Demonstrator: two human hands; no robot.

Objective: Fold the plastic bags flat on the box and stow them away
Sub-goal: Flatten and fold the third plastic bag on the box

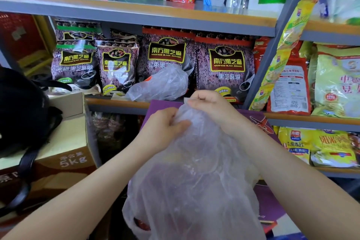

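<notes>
A clear, crinkled plastic bag (pixel 192 177) hangs loosely over the purple box (pixel 259 122) in front of me. My left hand (pixel 163 128) pinches the bag's upper left part between thumb and fingers. My right hand (pixel 208 103) grips the bag's top edge with curled fingers, just above and right of my left hand. Another crumpled clear plastic bag (pixel 161 85) lies on the shelf behind the box, against dark sesame packets. Most of the box top is hidden under the held bag.
Metal shelves (pixel 136 17) full of food packets stand ahead and to the right. A cardboard carton (pixel 64 154) marked 5kg stands at the left, with a black bag (pixel 21 111) resting on it.
</notes>
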